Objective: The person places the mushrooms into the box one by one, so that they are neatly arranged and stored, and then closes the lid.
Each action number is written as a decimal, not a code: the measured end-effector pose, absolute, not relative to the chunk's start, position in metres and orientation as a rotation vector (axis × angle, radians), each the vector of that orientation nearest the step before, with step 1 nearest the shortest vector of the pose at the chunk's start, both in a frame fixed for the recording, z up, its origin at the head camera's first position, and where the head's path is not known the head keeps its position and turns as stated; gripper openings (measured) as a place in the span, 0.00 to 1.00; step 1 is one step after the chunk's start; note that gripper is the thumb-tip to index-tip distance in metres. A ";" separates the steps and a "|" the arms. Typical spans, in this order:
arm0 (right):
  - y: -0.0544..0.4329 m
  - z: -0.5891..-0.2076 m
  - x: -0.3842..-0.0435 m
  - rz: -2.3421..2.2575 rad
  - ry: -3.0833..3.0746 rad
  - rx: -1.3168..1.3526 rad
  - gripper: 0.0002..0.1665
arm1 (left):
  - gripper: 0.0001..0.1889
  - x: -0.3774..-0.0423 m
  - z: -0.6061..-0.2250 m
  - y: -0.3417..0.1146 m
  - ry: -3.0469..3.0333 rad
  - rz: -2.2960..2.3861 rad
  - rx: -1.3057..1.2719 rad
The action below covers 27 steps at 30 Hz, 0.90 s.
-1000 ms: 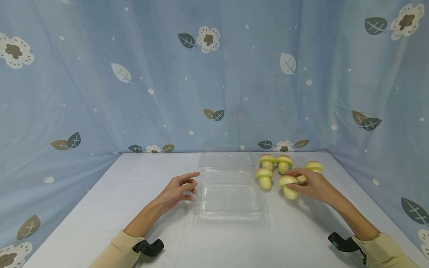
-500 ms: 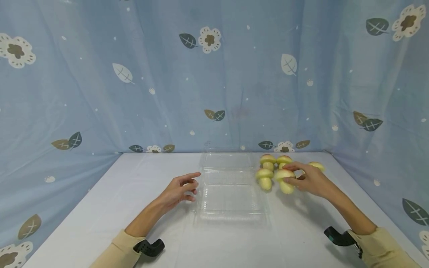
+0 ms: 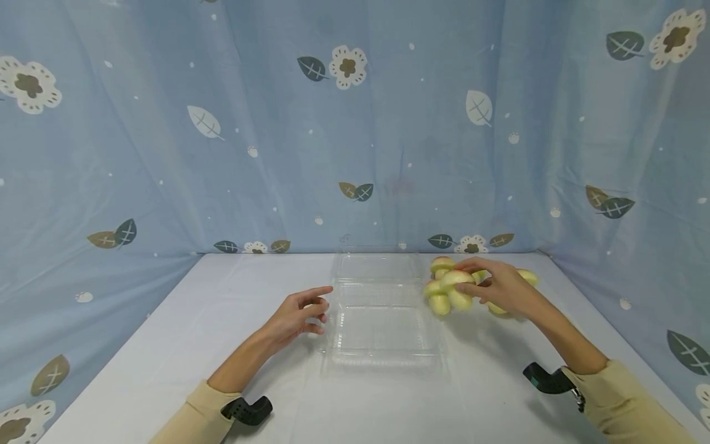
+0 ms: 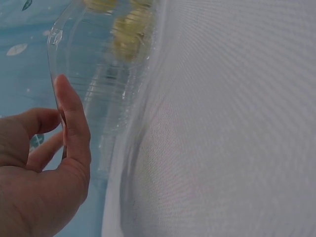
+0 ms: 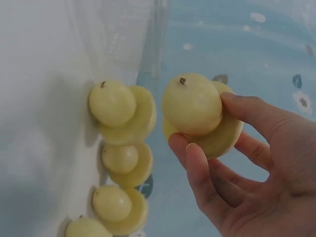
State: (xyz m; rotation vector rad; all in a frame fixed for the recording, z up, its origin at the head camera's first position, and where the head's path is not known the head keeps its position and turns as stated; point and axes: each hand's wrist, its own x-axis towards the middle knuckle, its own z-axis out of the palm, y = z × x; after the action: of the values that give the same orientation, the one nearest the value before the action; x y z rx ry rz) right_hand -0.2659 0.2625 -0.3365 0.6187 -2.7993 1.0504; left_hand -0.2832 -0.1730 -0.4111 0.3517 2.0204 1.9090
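Observation:
A yellow mushroom with a rounded cap and a bulbous stem hangs in my right hand, pinched between thumb and fingers. In the right wrist view, this mushroom shows its stem end to the camera, with a dark spot on it. My left hand stays at the left edge of a clear plastic box that lies with its lid folded back. In the left wrist view, the rim runs between the thumb and the fingers, which grip it. Further mushrooms stand just right of the box.
A white cloth covers the table. Behind it and at both sides hangs a blue curtain with leaves and flowers. Another mushroom lies beyond my right hand, partly hidden by it. A black device sits on each wrist.
My right hand has lifted the mushroom and carried it left, closer to the box, so that it now overlaps the other mushrooms. The left hand and the box have not moved.

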 end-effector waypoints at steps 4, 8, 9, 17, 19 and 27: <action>0.255 -0.331 -0.268 1.043 -2.790 0.624 0.29 | 0.30 -0.284 -0.411 -0.173 2.032 1.907 0.348; 0.250 -0.327 -0.271 1.068 -2.781 0.632 0.28 | 0.30 -0.284 -0.410 -0.173 2.032 1.907 0.349; 0.250 -0.327 -0.272 1.082 -2.780 0.634 0.28 | 0.30 -0.284 -0.410 -0.173 2.030 1.907 0.347; 0.241 -0.328 -0.279 1.125 -2.780 0.659 0.29 | 0.31 -0.283 -0.411 -0.174 2.016 1.900 0.388; 0.238 -0.326 -0.279 1.141 -2.778 0.669 0.28 | 0.31 -0.283 -0.412 -0.174 2.016 1.903 0.396; 0.224 -0.318 -0.282 1.149 -2.807 0.723 0.28 | 0.31 -0.283 -0.412 -0.174 2.011 1.905 0.397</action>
State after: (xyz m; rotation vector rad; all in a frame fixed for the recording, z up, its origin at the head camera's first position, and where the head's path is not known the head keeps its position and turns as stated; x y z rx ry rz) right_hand -0.2821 0.2241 -0.3182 0.7228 -2.8070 1.1492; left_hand -0.2832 -0.1743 -0.4119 0.3968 2.0114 1.9046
